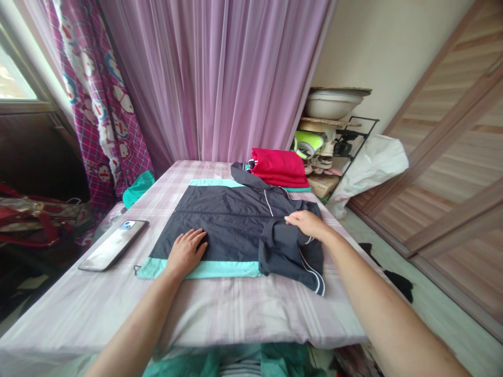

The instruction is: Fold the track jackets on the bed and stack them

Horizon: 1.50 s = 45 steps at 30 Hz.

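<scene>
A dark zip-up jacket (228, 201) with mint-green bands and white piping lies spread sideways on the table. Its near sleeve (279, 246) is bunched and folded over the jacket's body, the white-striped cuff pointing toward me. My right hand (306, 222) pinches the cloth at the upper edge of that sleeve. Flat on the jacket's near side rests my left hand (188, 248), fingers stretched out, close to the mint band. The far sleeve reaches up against a stack of folded red clothing (279, 167).
A phone (113, 245) lies face down at the table's left. The checked tablecloth (220, 309) covers the table to its front edge. Behind hang purple curtains (212, 78). At right stand a shelf with a basin (334, 103) and a white plastic bag (369, 167).
</scene>
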Each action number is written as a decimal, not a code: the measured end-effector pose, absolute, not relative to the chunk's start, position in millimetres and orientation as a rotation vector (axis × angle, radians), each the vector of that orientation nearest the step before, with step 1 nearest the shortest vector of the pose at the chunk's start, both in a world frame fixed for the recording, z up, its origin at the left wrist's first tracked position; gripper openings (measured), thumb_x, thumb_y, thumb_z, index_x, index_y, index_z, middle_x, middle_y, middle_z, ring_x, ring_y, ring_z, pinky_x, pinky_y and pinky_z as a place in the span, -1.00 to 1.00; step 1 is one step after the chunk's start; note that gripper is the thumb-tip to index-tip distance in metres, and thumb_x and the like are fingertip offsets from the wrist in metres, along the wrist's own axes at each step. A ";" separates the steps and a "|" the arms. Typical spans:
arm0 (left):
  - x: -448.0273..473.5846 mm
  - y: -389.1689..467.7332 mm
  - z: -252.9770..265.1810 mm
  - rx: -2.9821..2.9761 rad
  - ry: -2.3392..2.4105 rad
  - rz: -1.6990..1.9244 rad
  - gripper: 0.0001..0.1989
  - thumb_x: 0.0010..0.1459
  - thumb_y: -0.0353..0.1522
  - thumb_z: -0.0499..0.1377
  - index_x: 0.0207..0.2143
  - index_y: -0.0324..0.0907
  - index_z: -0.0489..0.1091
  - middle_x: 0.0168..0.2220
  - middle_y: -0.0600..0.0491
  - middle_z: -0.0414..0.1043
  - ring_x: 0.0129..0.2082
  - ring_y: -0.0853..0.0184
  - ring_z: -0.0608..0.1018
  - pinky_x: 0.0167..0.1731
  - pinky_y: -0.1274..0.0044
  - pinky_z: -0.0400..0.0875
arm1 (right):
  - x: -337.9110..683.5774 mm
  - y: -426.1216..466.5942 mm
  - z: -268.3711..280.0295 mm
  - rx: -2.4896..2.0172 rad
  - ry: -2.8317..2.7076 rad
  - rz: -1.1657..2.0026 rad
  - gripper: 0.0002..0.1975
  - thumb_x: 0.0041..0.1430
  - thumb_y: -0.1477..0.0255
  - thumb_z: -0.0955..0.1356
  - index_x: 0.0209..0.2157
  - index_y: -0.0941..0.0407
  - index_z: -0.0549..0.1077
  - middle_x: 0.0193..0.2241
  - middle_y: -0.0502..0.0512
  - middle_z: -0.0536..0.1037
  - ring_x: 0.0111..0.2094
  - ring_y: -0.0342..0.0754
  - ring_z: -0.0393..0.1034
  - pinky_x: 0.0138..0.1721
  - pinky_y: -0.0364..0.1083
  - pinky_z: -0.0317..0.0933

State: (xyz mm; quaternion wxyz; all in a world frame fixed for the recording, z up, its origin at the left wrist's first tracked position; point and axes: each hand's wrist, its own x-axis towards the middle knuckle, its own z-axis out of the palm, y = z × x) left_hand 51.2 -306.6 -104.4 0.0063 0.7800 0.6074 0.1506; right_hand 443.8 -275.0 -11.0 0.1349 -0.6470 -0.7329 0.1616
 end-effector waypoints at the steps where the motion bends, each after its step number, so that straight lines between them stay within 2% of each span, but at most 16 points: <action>1: 51.1 -306.5 -104.6 2.441 1.900 0.477 -0.54 0.30 -0.19 -0.03 0.15 -0.09 0.41 0.23 -0.02 0.36 0.26 0.08 0.34 0.23 0.15 0.22 | 438.9 -273.5 -16.3 -1.977 -2.081 0.313 -0.63 0.29 0.25 0.22 -0.40 0.12 0.57 -0.38 0.15 0.63 -0.30 0.02 0.49 -0.30 -0.10 0.21; 4: 50.9 -306.6 -104.9 2.437 1.900 0.475 -0.54 0.30 -0.19 -0.03 0.15 -0.08 0.41 0.23 -0.01 0.36 0.26 0.08 0.34 0.23 0.15 0.22 | 427.0 -272.8 -33.6 -2.082 -1.907 -0.089 -0.63 0.35 0.27 0.17 -0.17 0.08 0.57 -0.24 0.22 0.64 -0.22 0.07 0.53 -0.25 -0.07 0.25; 6: 50.9 -306.8 -104.7 2.437 1.901 0.470 -0.54 0.30 -0.19 -0.03 0.15 -0.08 0.41 0.23 -0.01 0.36 0.26 0.09 0.34 0.24 0.15 0.21 | 424.0 -275.8 -42.2 -1.960 -1.838 -0.168 -0.62 0.35 0.31 0.15 -0.04 0.08 0.53 -0.10 0.22 0.62 -0.13 0.07 0.52 -0.15 -0.05 0.28; 8: 51.1 -306.9 -104.3 2.439 1.896 0.473 -0.54 0.30 -0.19 -0.03 0.15 -0.08 0.41 0.23 -0.02 0.36 0.26 0.08 0.35 0.23 0.14 0.21 | 425.4 -282.4 -46.9 -1.792 -1.850 -0.095 -0.59 0.35 0.31 0.13 0.02 0.09 0.50 -0.01 0.22 0.58 -0.06 0.05 0.50 -0.05 -0.03 0.28; 11: 51.4 -306.5 -103.4 2.434 1.880 0.480 -0.54 0.30 -0.20 -0.02 0.15 -0.10 0.41 0.23 -0.04 0.36 0.26 0.06 0.34 0.24 0.12 0.20 | 431.8 -300.7 -49.5 -1.605 -2.104 0.164 -0.52 0.30 0.18 0.19 0.14 0.05 0.43 0.12 0.22 0.49 0.09 0.07 0.41 0.11 0.05 0.22; 15: 48.2 -307.5 -101.9 2.410 1.802 0.458 -0.52 0.30 -0.17 -0.03 0.18 -0.09 0.38 0.25 -0.05 0.34 0.28 0.07 0.32 0.26 0.10 0.15 | 441.9 -329.4 -54.5 -1.671 -2.396 0.323 -0.12 0.01 0.07 0.42 0.33 0.01 0.18 0.32 0.25 0.23 0.29 0.22 0.16 0.24 0.18 0.07; 17: 42.2 -310.4 -101.4 2.435 1.688 0.422 -0.50 0.30 -0.12 -0.03 0.19 -0.07 0.36 0.26 -0.05 0.32 0.29 0.08 0.30 0.27 0.10 0.12 | 448.6 -335.9 -58.3 -1.797 -2.329 0.356 -0.06 -0.05 0.14 0.46 0.35 0.02 0.15 0.24 0.26 0.35 0.21 0.23 0.28 0.17 0.15 0.17; 20: 25.9 -318.9 -100.7 2.512 1.461 0.341 -0.45 0.28 -0.01 -0.01 0.22 0.01 0.33 0.30 -0.02 0.26 0.33 0.07 0.23 0.29 0.09 0.06 | 464.5 -330.6 -60.4 -1.914 -2.112 0.444 -0.30 0.00 0.19 0.44 0.20 0.05 0.40 -0.01 0.20 0.60 -0.01 0.19 0.49 0.00 0.07 0.33; 22: 12.5 -326.0 -99.8 2.563 1.339 0.289 -0.38 0.23 0.06 0.04 0.27 0.06 0.26 0.34 -0.02 0.18 0.35 0.03 0.18 0.30 0.08 0.02 | 478.4 -320.8 -56.7 -1.888 -1.986 0.482 -0.47 0.04 0.17 0.42 0.04 0.08 0.53 -0.12 0.16 0.64 -0.10 0.14 0.53 -0.09 0.01 0.38; 26: -8.2 -335.9 -96.1 2.605 1.266 0.209 -0.19 0.07 0.15 0.16 0.32 0.08 0.18 0.39 -0.06 0.06 0.37 -0.06 0.12 0.30 0.05 -0.01 | 501.4 -300.8 -39.7 -1.924 -1.773 0.307 -0.50 0.02 0.13 0.42 -0.04 0.09 0.56 -0.21 0.13 0.66 -0.21 0.09 0.55 -0.22 -0.05 0.38; 30: -18.8 -332.8 -89.3 2.512 1.349 0.254 -0.44 0.20 0.00 0.09 0.20 0.06 0.36 0.31 -0.01 0.24 0.32 0.07 0.26 0.28 0.18 0.12 | 507.6 -288.5 -23.7 -1.969 -1.803 0.192 -0.54 -0.04 0.16 0.45 -0.09 0.05 0.58 -0.29 0.08 0.65 -0.28 0.08 0.55 -0.33 -0.07 0.34; 33: -28.3 -323.8 -76.9 2.378 1.434 0.285 -0.56 0.21 -0.07 0.04 0.02 0.03 0.52 0.10 0.02 0.50 0.12 0.17 0.50 0.14 0.39 0.34 | 512.5 -277.9 -11.8 -1.963 -1.837 0.156 -0.52 -0.05 0.18 0.45 -0.06 0.05 0.58 -0.32 0.05 0.65 -0.32 0.07 0.54 -0.37 -0.09 0.32; 36: -35.3 -307.3 -52.8 2.267 1.651 0.159 -0.61 0.16 -0.05 0.08 -0.13 0.01 0.58 -0.14 0.04 0.63 -0.14 0.17 0.62 -0.07 0.48 0.44 | 520.5 -257.8 5.7 -1.910 -1.919 0.106 -0.50 -0.04 0.22 0.45 -0.01 0.05 0.56 -0.33 0.04 0.64 -0.31 0.07 0.52 -0.33 -0.09 0.31; 38: -32.0 -289.0 -31.8 2.280 1.840 0.060 -0.59 0.15 -0.06 0.09 -0.10 0.00 0.56 -0.16 0.02 0.63 -0.18 0.14 0.62 -0.11 0.46 0.43 | 521.5 -238.3 18.7 -1.914 -1.971 0.042 -0.51 -0.03 0.25 0.45 0.00 0.04 0.55 -0.29 0.06 0.64 -0.28 0.09 0.51 -0.28 -0.07 0.31; 42: -3.0 -239.7 0.1 2.455 2.084 0.060 -0.61 0.24 -0.10 0.03 -0.06 -0.02 0.53 -0.13 -0.02 0.61 -0.10 0.08 0.59 -0.04 0.37 0.38 | 502.8 -197.8 31.3 -1.987 -1.946 -0.289 -0.45 0.08 0.25 0.40 0.13 0.05 0.45 -0.06 0.23 0.58 -0.08 0.21 0.44 -0.10 0.08 0.26; 45: 18.6 -213.4 -4.9 2.615 2.078 0.176 -0.66 0.28 -0.20 0.02 -0.03 -0.05 0.50 0.00 -0.04 0.55 0.07 0.11 0.50 0.19 0.25 0.18 | 483.5 -185.7 23.1 -2.036 -1.883 -0.505 -0.36 0.14 0.23 0.36 0.24 0.10 0.31 0.13 0.37 0.42 0.08 0.30 0.31 0.02 0.23 0.16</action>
